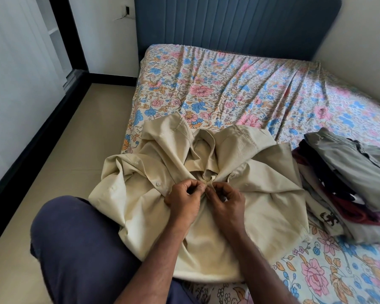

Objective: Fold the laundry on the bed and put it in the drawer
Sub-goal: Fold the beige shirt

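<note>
The bed (pixel 239 84) carries your beige shirt (pixel 261 172), spread near its edge, partly over your knee (pixel 79 249). It may slide to the floor if you pull it. The folded pile (pixel 349 183) beside it could topple when the sleeves swing. Your left hand (pixel 184 200) and right hand (pixel 225 201) each have a closed grip on the front placket; buttoning crooked would spoil the fold.

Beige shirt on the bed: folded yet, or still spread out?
Still spread. The beige shirt lies rumpled, sleeves splayed, collar open; the left hand and right hand pinch its front placket.
</note>
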